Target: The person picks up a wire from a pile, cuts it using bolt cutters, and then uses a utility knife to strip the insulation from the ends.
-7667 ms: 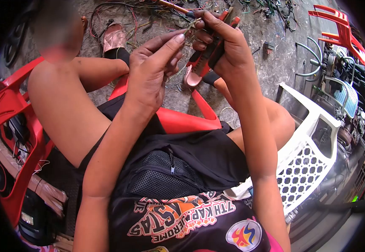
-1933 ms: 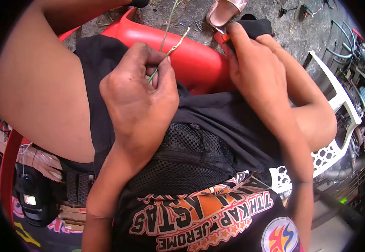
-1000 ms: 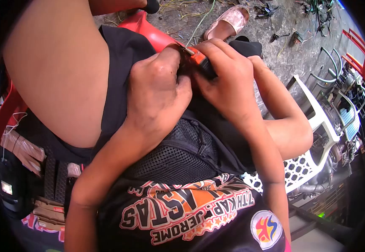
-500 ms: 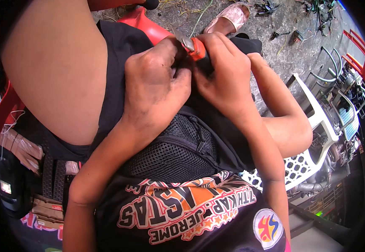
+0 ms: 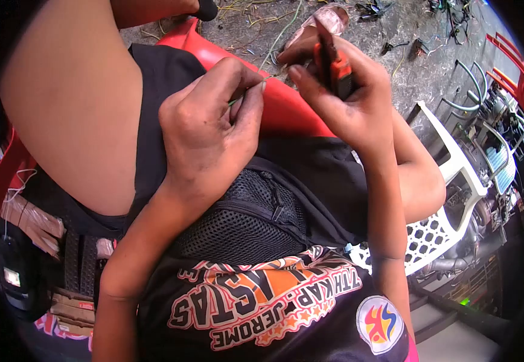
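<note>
My left hand [image 5: 207, 120] is closed, thumb and forefinger pinching a thin green wire [image 5: 266, 59]. The wire's tip pokes out at the fingertips, and a short green stretch shows inside the curled fingers. To the right, my right hand [image 5: 358, 99] is wrapped around pliers [image 5: 340, 71] with orange-and-black handles. Their dark metal jaws point up and away from me, apart from the wire. The palm hides part of the handles. Both hands are above my lap, over a red plastic surface [image 5: 292, 111].
Wire scraps [image 5: 262, 13] and dark clumps of wire [image 5: 419, 47] lie on the grey floor. A slippered foot [image 5: 322, 27] is ahead. At right are a white plastic chair [image 5: 449, 142] and red chair parts [image 5: 518, 84]. Cardboard boxes [image 5: 72, 311] sit at lower left.
My hands have moved apart. The pliers have come away from my left fingers, moving right and turning jaws upward. More of the red surface between my hands now shows.
</note>
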`<move>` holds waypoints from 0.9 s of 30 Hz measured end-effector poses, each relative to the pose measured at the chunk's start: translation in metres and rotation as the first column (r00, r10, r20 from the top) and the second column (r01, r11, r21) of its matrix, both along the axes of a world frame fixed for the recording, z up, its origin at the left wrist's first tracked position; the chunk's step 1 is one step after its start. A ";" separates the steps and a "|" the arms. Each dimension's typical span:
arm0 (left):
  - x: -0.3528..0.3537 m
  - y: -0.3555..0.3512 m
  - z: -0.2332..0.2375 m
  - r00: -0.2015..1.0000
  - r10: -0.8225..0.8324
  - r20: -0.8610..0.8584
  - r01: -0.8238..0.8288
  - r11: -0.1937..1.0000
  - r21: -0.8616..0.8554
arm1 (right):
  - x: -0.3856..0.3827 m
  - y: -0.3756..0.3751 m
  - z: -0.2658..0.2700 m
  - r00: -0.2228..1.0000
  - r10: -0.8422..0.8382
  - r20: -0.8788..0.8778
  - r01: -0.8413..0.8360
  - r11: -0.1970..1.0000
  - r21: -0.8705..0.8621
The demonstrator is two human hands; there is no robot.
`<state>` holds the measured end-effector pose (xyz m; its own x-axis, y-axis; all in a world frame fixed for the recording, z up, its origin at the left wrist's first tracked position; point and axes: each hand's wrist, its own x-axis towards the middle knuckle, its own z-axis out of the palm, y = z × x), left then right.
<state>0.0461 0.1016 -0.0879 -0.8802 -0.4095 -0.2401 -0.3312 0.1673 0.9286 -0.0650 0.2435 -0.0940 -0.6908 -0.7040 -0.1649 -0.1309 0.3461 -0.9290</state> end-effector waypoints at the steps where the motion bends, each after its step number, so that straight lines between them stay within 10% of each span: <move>1: -0.001 0.000 0.002 1.000 -0.002 0.011 0.002 1.000 -0.005 | -0.001 0.002 0.001 1.000 -0.004 -0.006 0.004 1.000 0.002; 27: -0.004 0.021 0.030 0.784 -0.489 -0.383 0.285 0.831 -0.478 | 0.039 0.053 0.040 0.887 -0.119 -0.445 0.089 0.992 -0.089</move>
